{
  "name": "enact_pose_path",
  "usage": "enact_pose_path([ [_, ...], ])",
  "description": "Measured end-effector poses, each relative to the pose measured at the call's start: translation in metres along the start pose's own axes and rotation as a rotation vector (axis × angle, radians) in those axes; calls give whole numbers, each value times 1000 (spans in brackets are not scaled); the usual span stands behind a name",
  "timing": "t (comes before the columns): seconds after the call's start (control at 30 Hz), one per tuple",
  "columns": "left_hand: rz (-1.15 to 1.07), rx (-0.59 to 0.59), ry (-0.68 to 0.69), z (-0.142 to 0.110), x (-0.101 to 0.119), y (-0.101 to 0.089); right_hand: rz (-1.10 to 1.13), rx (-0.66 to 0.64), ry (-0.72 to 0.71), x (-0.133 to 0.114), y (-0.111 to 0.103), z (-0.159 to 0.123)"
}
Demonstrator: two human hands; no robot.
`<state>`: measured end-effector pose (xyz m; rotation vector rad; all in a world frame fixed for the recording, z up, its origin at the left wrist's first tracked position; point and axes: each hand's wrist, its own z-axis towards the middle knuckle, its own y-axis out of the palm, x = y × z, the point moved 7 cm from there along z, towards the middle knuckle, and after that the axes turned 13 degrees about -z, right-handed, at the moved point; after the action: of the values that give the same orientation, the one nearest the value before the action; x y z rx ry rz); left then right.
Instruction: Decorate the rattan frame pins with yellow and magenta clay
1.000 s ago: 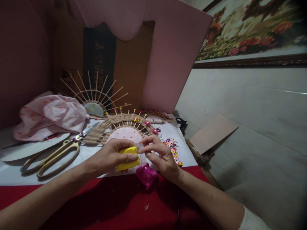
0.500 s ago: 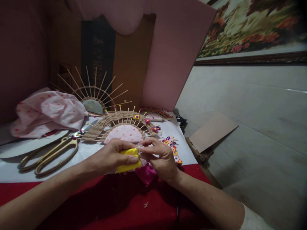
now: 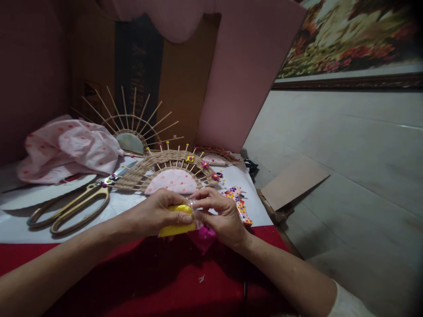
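Observation:
My left hand (image 3: 161, 215) is closed around a packet of bright yellow clay (image 3: 176, 226) in clear plastic. At the packet's right end, the fingers of my right hand (image 3: 220, 215) pinch the loose clear wrapper. A magenta packet (image 3: 203, 240) shows just below my right fingers; whether it touches them I cannot tell. Behind both hands lies a woven half-round fan (image 3: 172, 156) of sticks and twine, with a pink dotted centre (image 3: 172, 181). Small yellow and magenta clay flowers (image 3: 205, 164) sit along its right side, and coloured beads tip its sticks.
Large gold-handled scissors (image 3: 77, 211) lie left on white paper (image 3: 128, 211) over a red cloth (image 3: 148, 281). Pink dotted fabric (image 3: 72, 149) is bunched behind them. An undecorated stick fan (image 3: 132, 123) leans against a cardboard box (image 3: 185, 83). A flower-patterned piece (image 3: 236, 198) lies right.
The view has shifted slightly. Both hands stay at the yellow packet, with the right fingers still on its clear wrapper end; little else differs.

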<state>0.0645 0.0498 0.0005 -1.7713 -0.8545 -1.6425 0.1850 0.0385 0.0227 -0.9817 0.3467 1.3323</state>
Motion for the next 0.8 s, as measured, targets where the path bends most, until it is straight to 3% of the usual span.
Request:
enact_pose_path([
  [0.3,-44,-37,-6,-1,1,12,-148,-151,-59,-13,4,1],
  [0.47,-58,-11,-3,-2,4,8,-205,-100,-145,-18,-5,2],
  [0.63,92,22,86,-1,9,-2,-197,-88,-201,-17,-6,2],
  [0.8,40,41,84,2,2,-3,-173,-66,-181,-14,-2,1],
])
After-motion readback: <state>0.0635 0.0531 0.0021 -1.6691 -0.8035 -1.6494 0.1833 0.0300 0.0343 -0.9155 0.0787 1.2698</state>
